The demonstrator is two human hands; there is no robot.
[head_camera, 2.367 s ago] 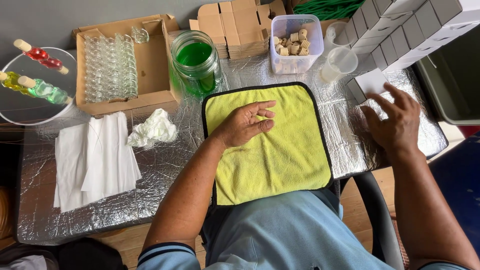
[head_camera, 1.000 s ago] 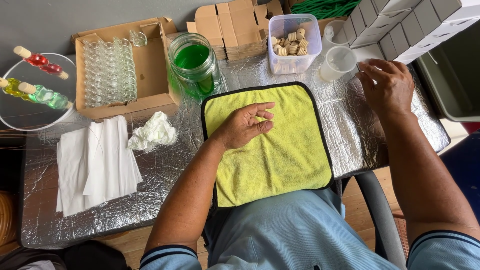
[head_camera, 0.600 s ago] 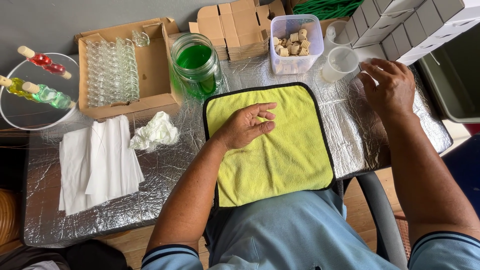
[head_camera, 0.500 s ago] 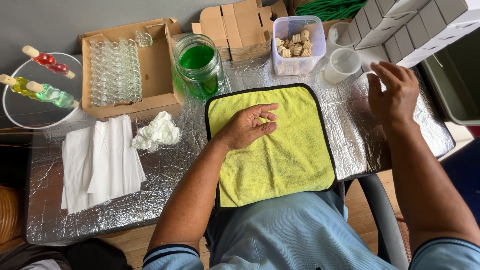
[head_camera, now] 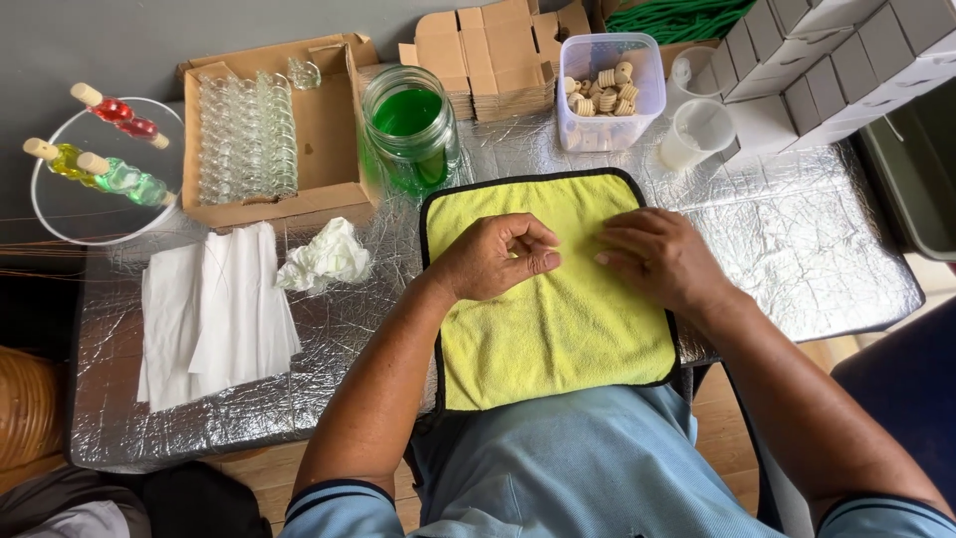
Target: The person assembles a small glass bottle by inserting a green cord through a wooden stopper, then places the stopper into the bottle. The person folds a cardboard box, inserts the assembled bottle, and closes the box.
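Yellow cloth (head_camera: 553,319) is centre stage now, spread flat on the foil-covered worktop (head_camera: 817,239) right in front of the person, and both hands are on it. That is the change: a moment ago the right hand (head_camera: 662,257) was away up by the white boxes (head_camera: 827,70) and the small plastic cup (head_camera: 697,132); it has swung back in and come down beside its partner. Whatever it fetched is too small to make out, so I cannot tell whether its grip holds anything; the fingers lie curled, palm down, fingertips pointing left. The left hand (head_camera: 498,257) has hardly budged, but its grip is clenched, thumb and forefinger pinched as if on something tiny, which I cannot see. The hands are almost touching. Behind them stand the jar of green liquid (head_camera: 410,128), the tub of corks (head_camera: 605,92) and the cardboard tray of glass vials (head_camera: 249,134), untouched.
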